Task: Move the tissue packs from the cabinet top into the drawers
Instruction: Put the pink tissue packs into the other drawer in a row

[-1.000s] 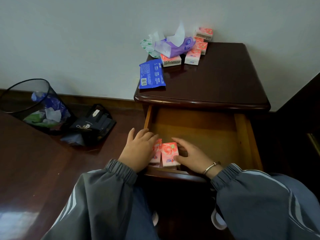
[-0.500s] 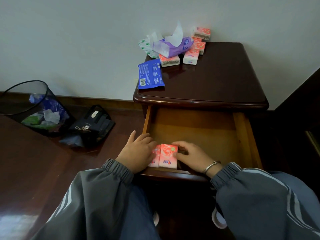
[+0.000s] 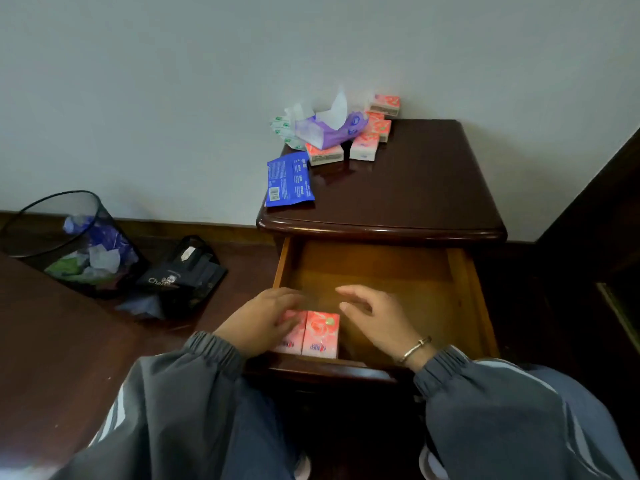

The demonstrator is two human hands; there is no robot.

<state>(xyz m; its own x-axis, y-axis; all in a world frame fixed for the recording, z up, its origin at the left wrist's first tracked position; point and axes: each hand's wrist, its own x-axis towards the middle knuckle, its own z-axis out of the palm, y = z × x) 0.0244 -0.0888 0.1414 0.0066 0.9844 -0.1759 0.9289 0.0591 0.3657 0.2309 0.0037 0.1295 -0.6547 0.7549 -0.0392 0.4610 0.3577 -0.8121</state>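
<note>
Dark cabinet top (image 3: pixel 398 188), drawer (image 3: pixel 467 289) open: two pink packs (image 3: pixel 320 336) at front-left; left hand (image 3: pixel 258 323) rests flat on one; right hand (image 3: pixel 374 317) loose, holding nothing.

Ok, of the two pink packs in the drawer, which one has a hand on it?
The left pack: the left hand rests on it. The right pack lies uncovered, the right hand clear of it.

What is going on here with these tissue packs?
A person is filling the open drawer. Two pink packs stand together at its front left, the left hand resting on them, the right hand hovering open alongside. More pink packs, a purple pack and a blue pack lie on the cabinet top.
</note>
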